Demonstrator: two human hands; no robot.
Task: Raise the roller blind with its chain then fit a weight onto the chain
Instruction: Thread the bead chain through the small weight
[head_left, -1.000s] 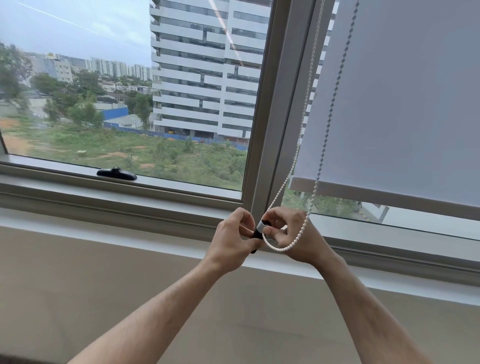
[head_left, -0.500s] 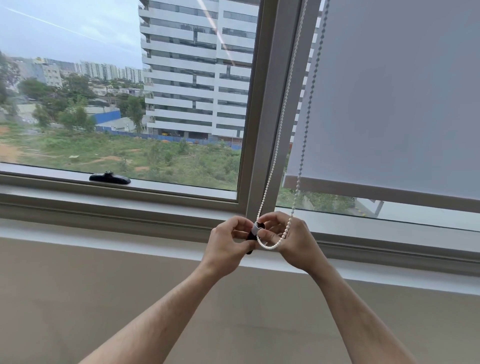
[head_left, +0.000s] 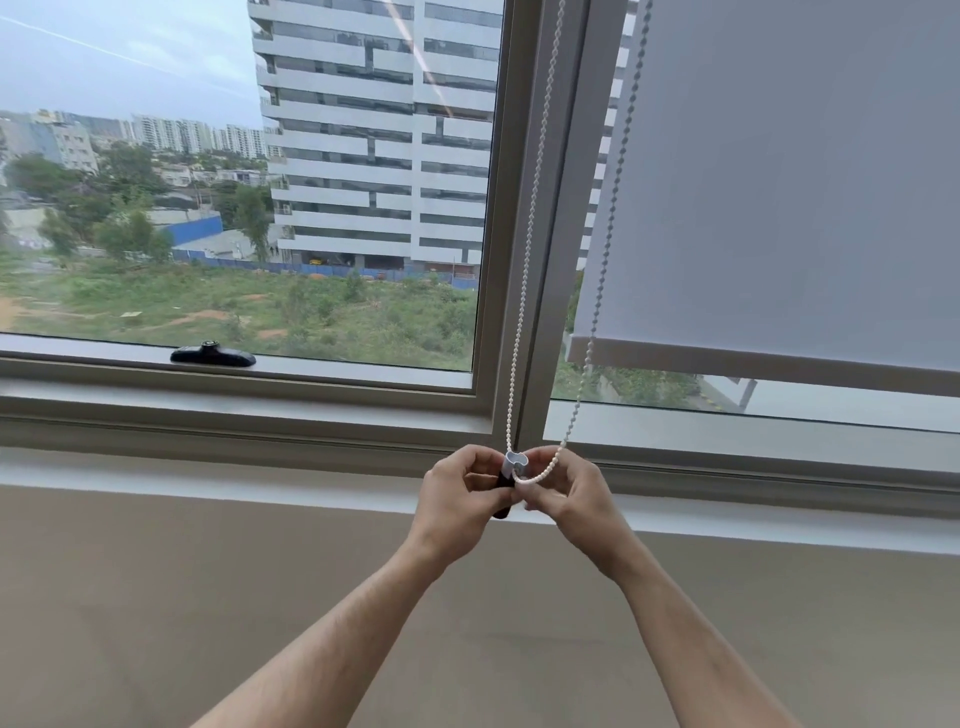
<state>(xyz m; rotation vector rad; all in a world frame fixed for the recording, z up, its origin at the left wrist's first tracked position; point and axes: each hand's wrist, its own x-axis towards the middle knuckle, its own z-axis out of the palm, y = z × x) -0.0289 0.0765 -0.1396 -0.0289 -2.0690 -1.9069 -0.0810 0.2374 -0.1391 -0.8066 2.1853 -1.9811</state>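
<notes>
A white bead chain (head_left: 524, 291) hangs in a loop down the window's centre post, beside the grey roller blind (head_left: 779, 182), whose bottom bar sits a little above the sill. The loop's bottom runs through the white top of a small weight (head_left: 515, 462) with a dark body. My left hand (head_left: 462, 493) grips the dark body from the left. My right hand (head_left: 566, 493) pinches the chain loop and the weight's top from the right. Both hands meet just in front of the sill.
A black window handle (head_left: 213, 355) lies on the left pane's lower frame. The grey window frame (head_left: 249, 410) and a white sill run across the view, with a beige wall (head_left: 208, 597) below. Buildings and green ground show outside.
The chain loop below my hands has shortened and now sits in the weight's white top. The strands hang straighter, and the view has shifted slightly.
</notes>
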